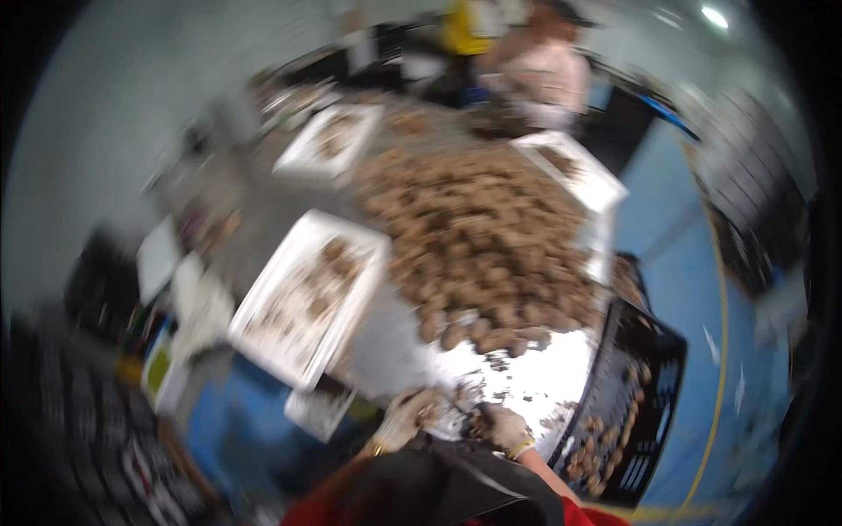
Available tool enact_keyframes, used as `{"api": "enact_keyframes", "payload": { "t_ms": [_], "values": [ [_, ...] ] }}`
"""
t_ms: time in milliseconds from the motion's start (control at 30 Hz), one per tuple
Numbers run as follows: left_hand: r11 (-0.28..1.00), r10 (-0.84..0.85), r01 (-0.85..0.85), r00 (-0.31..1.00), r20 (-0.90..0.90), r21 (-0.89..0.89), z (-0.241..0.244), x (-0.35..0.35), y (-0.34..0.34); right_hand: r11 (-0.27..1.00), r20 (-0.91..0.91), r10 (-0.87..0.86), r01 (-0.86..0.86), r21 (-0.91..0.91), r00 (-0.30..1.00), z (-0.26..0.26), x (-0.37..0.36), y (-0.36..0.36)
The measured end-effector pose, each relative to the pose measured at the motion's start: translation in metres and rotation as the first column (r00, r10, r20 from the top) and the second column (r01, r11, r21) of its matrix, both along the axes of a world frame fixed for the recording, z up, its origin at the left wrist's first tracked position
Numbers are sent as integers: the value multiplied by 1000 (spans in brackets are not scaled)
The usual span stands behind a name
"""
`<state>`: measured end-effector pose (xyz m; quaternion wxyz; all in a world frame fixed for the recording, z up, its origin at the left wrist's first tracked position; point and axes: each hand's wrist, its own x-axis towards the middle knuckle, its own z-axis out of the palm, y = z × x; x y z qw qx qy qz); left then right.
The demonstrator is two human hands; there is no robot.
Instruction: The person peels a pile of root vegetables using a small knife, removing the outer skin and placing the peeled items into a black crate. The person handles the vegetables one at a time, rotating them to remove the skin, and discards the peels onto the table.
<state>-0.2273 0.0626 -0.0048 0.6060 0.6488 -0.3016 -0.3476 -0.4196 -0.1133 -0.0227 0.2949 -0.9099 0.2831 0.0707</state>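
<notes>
My left hand (406,419), in a pale work glove, is at the near edge of the metal table (388,348). Its fingers curl inward, and blur hides whether anything is in them. To its right, my right hand (508,429) wears a similar glove with a yellow cuff. A dark brown patch lies at its fingertips; I cannot tell whether it is a held piece or dirt. Dark crumbs (496,365) are scattered over the bright tabletop ahead of both hands. Beyond them spreads a large heap of brown, roundish produce (487,243), possibly potatoes.
A white foam tray (289,329) with a few brown pieces stands on the left. Further white trays (329,141) (579,174) flank the heap. A black plastic crate (648,421) at right holds several brown pieces. Across the table stands a person (543,72). The floor (677,263) is blue.
</notes>
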Motion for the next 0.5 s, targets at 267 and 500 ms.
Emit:
{"api": "enact_keyframes", "payload": {
  "t_ms": [267, 500],
  "values": [
    [981, 92, 40, 761, -642, 189, 16, -8, -48, 995, -10, -59, 60, 80, 998, 27, -7, -1],
    [952, -30, 196, 823, -568, 234, 33, -7, -70, 994, -111, -79, 70, -83, 991, 20, -3, -5]
  ]
}}
